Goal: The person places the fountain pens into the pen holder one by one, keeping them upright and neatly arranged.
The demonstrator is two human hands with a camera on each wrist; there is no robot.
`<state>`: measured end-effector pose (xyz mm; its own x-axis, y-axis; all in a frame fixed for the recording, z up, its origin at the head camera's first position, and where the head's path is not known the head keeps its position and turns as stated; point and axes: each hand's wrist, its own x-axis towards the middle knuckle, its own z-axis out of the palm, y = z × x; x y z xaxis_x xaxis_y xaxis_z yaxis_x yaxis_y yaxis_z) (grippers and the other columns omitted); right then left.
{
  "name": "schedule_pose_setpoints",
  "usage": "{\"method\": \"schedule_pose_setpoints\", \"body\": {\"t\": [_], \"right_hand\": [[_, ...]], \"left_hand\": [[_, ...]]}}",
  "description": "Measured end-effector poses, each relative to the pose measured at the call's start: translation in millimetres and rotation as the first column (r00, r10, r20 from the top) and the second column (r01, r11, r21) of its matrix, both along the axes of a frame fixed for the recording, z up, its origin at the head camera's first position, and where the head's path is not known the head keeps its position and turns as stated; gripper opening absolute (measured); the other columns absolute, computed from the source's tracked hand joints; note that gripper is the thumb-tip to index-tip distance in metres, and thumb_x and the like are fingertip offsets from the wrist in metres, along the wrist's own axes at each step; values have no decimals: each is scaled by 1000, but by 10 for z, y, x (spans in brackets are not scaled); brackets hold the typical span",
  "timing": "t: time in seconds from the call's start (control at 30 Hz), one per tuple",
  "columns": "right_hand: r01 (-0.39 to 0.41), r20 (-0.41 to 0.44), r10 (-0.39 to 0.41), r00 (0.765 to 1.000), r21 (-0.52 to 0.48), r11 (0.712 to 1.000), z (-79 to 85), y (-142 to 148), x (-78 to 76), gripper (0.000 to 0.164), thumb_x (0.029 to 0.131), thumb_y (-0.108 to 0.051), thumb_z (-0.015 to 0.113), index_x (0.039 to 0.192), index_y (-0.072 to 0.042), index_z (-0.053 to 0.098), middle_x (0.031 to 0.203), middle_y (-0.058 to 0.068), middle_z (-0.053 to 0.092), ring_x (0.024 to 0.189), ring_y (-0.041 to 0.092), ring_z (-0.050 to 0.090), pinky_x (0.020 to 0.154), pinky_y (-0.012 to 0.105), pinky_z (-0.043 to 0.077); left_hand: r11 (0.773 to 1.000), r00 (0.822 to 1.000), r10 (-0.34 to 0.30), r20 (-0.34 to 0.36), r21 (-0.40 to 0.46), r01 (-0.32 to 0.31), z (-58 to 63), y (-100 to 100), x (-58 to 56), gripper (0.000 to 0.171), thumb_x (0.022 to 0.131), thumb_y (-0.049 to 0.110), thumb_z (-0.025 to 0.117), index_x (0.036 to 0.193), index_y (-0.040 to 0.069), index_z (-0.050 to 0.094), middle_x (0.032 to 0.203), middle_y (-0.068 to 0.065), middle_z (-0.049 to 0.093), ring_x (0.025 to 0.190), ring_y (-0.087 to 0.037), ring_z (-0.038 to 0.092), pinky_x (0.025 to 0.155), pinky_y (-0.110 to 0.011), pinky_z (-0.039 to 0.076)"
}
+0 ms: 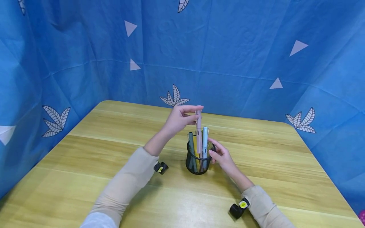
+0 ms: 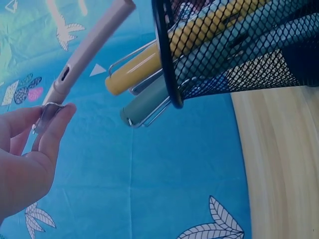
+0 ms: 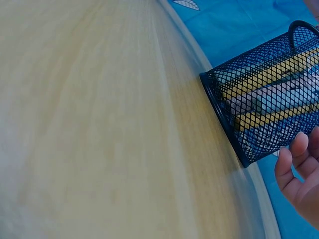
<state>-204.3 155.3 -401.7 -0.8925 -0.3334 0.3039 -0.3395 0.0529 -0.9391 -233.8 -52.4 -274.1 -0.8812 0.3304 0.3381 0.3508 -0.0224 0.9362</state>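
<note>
Pinched near its clip end by the fingers and thumb of my left hand [image 1: 182, 117] is a pale pink pen [image 1: 199, 139], held upright over a black mesh pen holder [image 1: 196, 167]. The left wrist view shows the lower end of the pen just outside the holder's mouth. Inside the holder stand a dark green pen [image 2: 147, 102], a yellow pen [image 2: 134, 74], a light blue pen [image 1: 205, 142] and others partly hidden by the mesh. My right hand [image 1: 223, 158] is at the holder's right side, relaxed fingertips close against the mesh and rim.
The holder stands on a light wooden table [image 1: 268, 158]. Blue cloth [image 1: 242, 38] with white leaf and triangle prints hangs behind the table and at both sides. A small black camera [image 1: 161, 168] is strapped to the left sleeve, another [image 1: 237, 210] to the right sleeve.
</note>
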Motion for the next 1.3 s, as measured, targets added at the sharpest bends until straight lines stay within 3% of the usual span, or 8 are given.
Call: {"method": "schedule_pose_setpoints", "body": {"t": [0.37, 0.53, 0.7, 0.77, 0.93, 1.0, 1.17, 1.3], "right_hand": [[-5, -2, 5, 1000, -10, 1000, -5, -12, -4, 46, 87, 3, 47, 132, 8, 34, 68, 3, 44, 54, 9, 46, 51, 22, 45], [-11, -12, 11, 1000, -12, 1000, -13, -12, -12, 46, 87, 3, 47, 131, 8, 34, 67, 1, 45, 53, 9, 46, 52, 22, 45], [-13, -15, 13, 1000, -6, 1000, -8, -12, -15, 46, 88, 3, 46, 132, 8, 34, 66, 1, 45, 53, 10, 46, 53, 23, 45], [-15, -12, 15, 1000, -4, 1000, -1, -12, -15, 46, 88, 3, 46, 132, 8, 34, 66, 1, 44, 53, 10, 47, 53, 23, 45], [-16, -1, 16, 1000, -6, 1000, 7, -14, -10, 46, 88, 3, 46, 132, 8, 33, 68, 2, 42, 54, 10, 46, 53, 22, 45], [-13, 1, 13, 1000, -6, 1000, 6, -14, -7, 46, 88, 3, 46, 132, 9, 33, 68, 3, 43, 54, 10, 46, 54, 22, 45], [-5, 0, 5, 1000, -4, 1000, 0, -10, -1, 46, 88, 3, 47, 131, 9, 33, 69, 4, 43, 55, 9, 46, 53, 21, 45], [-10, -4, 10, 1000, -7, 1000, -2, -7, 1, 46, 88, 3, 47, 131, 10, 33, 70, 4, 42, 55, 8, 46, 53, 21, 45]], "left_hand": [[992, 1000, 5, -22, -129, -8, -96, 140, 90, 28, 84, 1, 59, 112, 3, 62, 120, -8, 56, 93, -20, 61, 73, -28, 51], [985, 999, 21, -26, -168, -25, -141, 176, 118, 26, 82, 0, 61, 107, 4, 65, 115, -8, 58, 88, -17, 63, 70, -26, 51], [968, 996, 23, -90, -248, -45, -191, 189, 120, 22, 80, -2, 62, 101, 3, 67, 107, -8, 62, 86, -14, 62, 65, -24, 51], [955, 992, 23, -123, -291, -58, -211, 190, 115, 19, 80, -1, 63, 98, 3, 68, 102, -6, 64, 83, -12, 61, 61, -22, 49], [923, 981, -2, -193, -377, -72, -263, 181, 103, 14, 81, 2, 64, 93, 6, 70, 97, -4, 66, 49, -8, 43, 44, -18, 38], [913, 977, -19, -213, -402, -69, -280, 178, 98, 13, 81, 3, 64, 92, 5, 70, 97, -4, 66, 48, -8, 41, 44, -19, 37], [890, 976, -59, -212, -454, -45, -318, 170, 89, 12, 82, 7, 64, 93, 5, 70, 98, -4, 65, 79, -10, 57, 62, -21, 47], [865, 976, -84, -201, -502, -29, -335, 153, 89, 14, 84, 10, 62, 95, 7, 69, 101, -2, 65, 94, -12, 56, 76, -24, 46]]}}
